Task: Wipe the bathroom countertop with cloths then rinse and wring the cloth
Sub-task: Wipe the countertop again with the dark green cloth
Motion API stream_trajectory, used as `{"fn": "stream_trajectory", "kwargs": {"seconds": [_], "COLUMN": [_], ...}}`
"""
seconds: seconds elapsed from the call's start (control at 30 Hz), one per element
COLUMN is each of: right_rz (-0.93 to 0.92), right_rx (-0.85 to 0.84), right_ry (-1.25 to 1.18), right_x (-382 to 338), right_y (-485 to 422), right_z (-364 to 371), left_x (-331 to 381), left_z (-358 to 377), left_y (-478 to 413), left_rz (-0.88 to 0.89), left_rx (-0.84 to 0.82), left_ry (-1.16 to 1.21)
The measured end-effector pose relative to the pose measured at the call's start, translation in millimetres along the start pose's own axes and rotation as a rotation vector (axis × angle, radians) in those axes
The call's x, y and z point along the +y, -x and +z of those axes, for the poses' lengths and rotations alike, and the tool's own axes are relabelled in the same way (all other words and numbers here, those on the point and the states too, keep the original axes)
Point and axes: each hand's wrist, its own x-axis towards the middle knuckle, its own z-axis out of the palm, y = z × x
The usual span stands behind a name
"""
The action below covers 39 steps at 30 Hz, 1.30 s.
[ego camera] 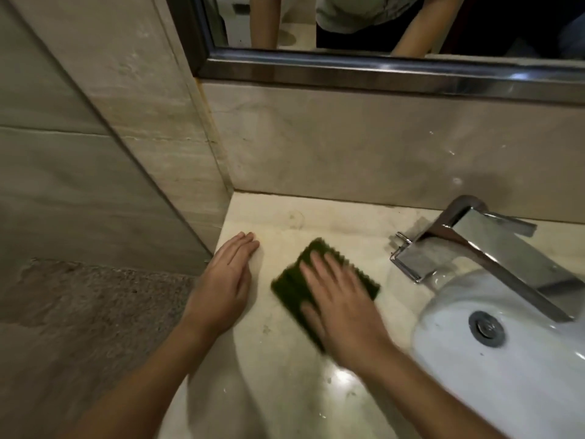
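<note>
A dark green folded cloth point(292, 288) with a zigzag edge lies flat on the pale marble countertop point(285, 220), left of the basin. My right hand point(342, 307) presses down on it with flat, spread fingers, blurred by motion. My left hand point(224, 280) rests palm-down on the countertop's left edge, fingers together, holding nothing. The near part of the cloth is hidden under my right palm.
A white basin point(512, 391) with a metal drain point(486, 327) sits at the right, under a chrome faucet point(474, 242). A marble backsplash and framed mirror point(380, 71) rise behind. A tiled wall stands at the left, with floor below the counter edge.
</note>
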Motion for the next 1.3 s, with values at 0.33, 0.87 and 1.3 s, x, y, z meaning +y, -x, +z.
{"fn": "stream_trajectory", "kwargs": {"seconds": [0.33, 0.87, 1.3], "right_rz": [0.145, -0.035, -0.127], "right_rx": [0.029, -0.032, -0.043], "right_ry": [-0.005, -0.020, -0.013], "right_x": [15, 10, -9], "right_y": [-3, 71, 77], "right_z": [0, -3, -1], "left_x": [-2, 6, 22], "left_z": [3, -6, -17], "left_y": [-2, 0, 98], "left_rz": [0.010, -0.049, -0.133], "left_rx": [-0.003, -0.030, -0.104], "left_ry": [-0.010, 0.016, -0.064]}}
